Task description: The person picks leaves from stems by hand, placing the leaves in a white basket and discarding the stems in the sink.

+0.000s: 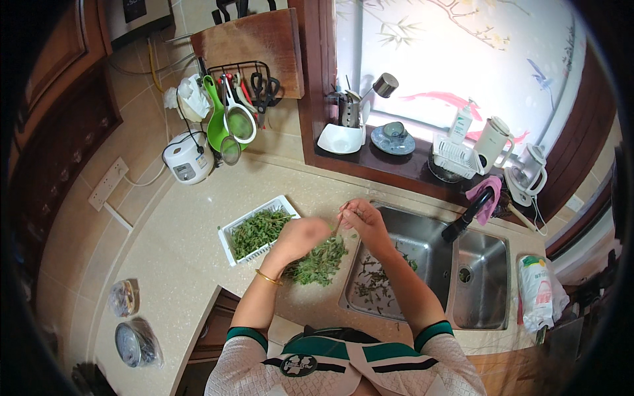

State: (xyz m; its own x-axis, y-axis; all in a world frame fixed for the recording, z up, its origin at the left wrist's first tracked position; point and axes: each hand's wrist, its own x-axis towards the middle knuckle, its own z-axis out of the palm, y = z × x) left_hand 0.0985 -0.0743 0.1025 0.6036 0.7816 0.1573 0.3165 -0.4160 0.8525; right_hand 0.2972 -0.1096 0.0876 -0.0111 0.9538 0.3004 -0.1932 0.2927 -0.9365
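Observation:
My right hand [365, 223] pinches a thin reddish-brown stem [339, 225] between thumb and fingertips, just left of the sink. Close beside the stem's lower end is my left hand [303, 238], blurred, with a gold-coloured bangle [268, 278] on the wrist. Whether its fingers grip anything cannot be made out. Below both hands a loose heap of leafy green stems [317, 265] lies on the countertop, partly hidden by my left hand. A white plastic basket [226, 246] on the left contains picked green leaves [257, 232].
Under my right forearm, the steel sink's large basin [426, 242] has scattered stems [371, 287] in it. A black faucet [465, 218] draped with a pink cloth [481, 199] reaches over. A white rice cooker [188, 161] stands at the back left; wrapped containers [133, 344] sit front left.

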